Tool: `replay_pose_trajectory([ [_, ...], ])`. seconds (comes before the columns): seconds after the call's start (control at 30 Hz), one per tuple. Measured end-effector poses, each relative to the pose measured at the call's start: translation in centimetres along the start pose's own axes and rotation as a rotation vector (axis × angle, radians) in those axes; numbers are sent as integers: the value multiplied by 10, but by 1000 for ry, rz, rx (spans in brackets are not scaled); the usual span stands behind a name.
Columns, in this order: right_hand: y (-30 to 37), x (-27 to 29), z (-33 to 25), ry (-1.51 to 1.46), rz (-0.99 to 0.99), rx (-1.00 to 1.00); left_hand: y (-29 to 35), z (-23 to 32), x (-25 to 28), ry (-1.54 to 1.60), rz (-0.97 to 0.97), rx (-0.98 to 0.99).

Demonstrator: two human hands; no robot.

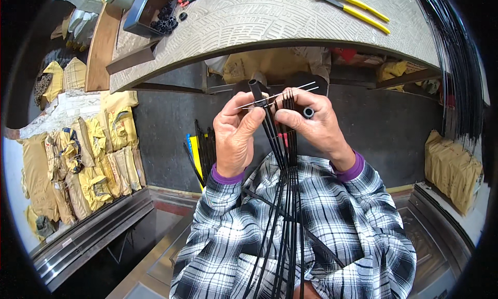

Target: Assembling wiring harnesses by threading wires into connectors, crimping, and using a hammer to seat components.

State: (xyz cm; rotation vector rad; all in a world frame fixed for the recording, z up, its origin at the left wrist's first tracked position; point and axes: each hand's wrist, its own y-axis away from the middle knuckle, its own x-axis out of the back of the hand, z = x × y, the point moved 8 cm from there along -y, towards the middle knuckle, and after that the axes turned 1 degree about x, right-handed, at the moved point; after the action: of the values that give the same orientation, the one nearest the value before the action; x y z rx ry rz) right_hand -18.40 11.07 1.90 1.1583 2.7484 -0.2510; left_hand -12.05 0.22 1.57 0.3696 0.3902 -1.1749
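Observation:
A bundle of thin black rods (285, 195), much like umbrella ribs, runs up from my lap and fans out between my hands. My left hand (236, 130) pinches the top of the left-side rods, beside a short black tube (256, 90) with an open end. With thumb and fingers, my right hand (314, 120) grips the right-side rods near their tips. Thin silvery wires (290, 95) cross between both hands. A dark round tube end (308, 112) shows in my right palm; the rest of it is hidden.
Ahead is a textured bench (249, 18) bearing yellow-handled pliers (358, 11) and a blue box (142, 13) with black parts. Long black rods (456, 65) hang over its right side. Wrapped bundles (93, 153) lie at left, another brown package (451, 169) at right.

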Motion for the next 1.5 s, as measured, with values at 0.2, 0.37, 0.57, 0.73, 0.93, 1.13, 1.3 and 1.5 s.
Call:
replay_pose_trajectory([
  [0.2,0,-7,-16,81,13,123,7,3,0,18,49,-45],
  [0.37,-1,-8,6,-48,-8,-133,12,-3,-5,164,60,-109],
  [0.57,-1,4,14,35,26,-68,6,-18,2,165,71,-158],
  [0.73,-22,85,-45,-112,460,357,-2,-24,-13,347,30,-94],
  [0.93,-79,-1,-65,345,-413,-110,-3,-31,-22,476,11,61],
  [1.13,-85,-5,-41,207,-572,-169,-2,-28,-19,522,69,117],
  [1.3,-87,-4,-38,205,-527,-149,-3,-30,-17,511,61,113],
  [1.5,-95,-2,-42,546,-451,-34,-3,-27,-16,484,79,67],
])
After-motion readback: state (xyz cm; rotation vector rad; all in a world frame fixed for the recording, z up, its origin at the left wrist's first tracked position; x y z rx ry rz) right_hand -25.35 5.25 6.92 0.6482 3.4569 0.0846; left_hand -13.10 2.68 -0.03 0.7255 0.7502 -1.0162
